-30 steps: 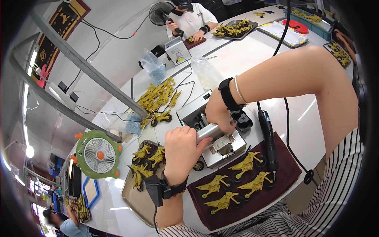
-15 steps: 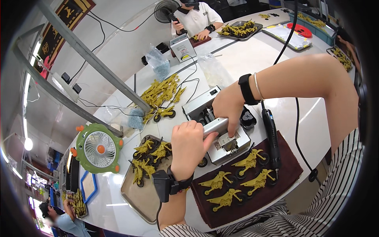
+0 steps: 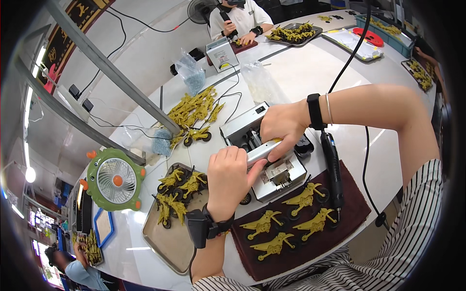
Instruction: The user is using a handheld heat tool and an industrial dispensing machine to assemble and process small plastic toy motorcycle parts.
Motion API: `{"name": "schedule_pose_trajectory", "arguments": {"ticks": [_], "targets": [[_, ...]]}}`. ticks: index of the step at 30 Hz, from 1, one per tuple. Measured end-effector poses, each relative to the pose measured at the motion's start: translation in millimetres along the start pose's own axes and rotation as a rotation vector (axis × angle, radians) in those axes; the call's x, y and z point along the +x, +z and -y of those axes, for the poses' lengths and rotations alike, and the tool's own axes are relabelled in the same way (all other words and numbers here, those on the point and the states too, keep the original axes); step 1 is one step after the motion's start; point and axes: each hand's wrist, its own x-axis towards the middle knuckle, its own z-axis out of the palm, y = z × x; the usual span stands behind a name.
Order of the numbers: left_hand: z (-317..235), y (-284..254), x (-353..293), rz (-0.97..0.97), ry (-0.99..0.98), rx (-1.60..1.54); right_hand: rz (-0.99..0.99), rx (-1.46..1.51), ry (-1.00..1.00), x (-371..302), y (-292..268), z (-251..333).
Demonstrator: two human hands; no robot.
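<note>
A silver box-shaped machine (image 3: 264,193), apparently a screw feeder, stands before me with its inside exposed. My left hand (image 3: 227,175) is closed around the left end of its raised metal cover (image 3: 262,152), thumb pressed along the near side. At the cover's other end my right hand (image 3: 285,125) grips too, thumb in front and the other fingers partly hidden behind it. Right of the machine, a black electric screwdriver (image 3: 332,167) points down at a dark red mat (image 3: 352,225). Several yellow toy motorcycles (image 3: 263,224) with black wheels lie on that mat.
A tray (image 3: 167,245) with more toy motorcycles is at left, beside a green fan (image 3: 116,179). Yellow parts (image 3: 194,109) and bags of screws (image 3: 194,80) lie behind the machine, near a slanted metal pole (image 3: 121,77). A person (image 3: 242,22) works across the table.
My right hand has drawn up out of the machine's front opening and now holds the cover, uncovering the metal parts there. My left hand stays on the cover.
</note>
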Motion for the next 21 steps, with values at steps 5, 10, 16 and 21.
{"name": "schedule_pose_trajectory", "arguments": {"ticks": [5,10,16,21], "targets": [[-4,-28,-14,-0.019,-0.037,0.095,-0.131,0.027,-0.104,18,-7,17],[-5,-6,-8,-0.053,-0.022,0.063,-0.172,0.07,-0.002,6,5,6],[-6,-5,-9,-0.048,-0.042,0.097,-0.239,0.173,-0.027,8,-3,10],[-7,-3,-8,-0.072,-0.054,0.101,-0.281,0.103,0.01,12,0,13]]}}
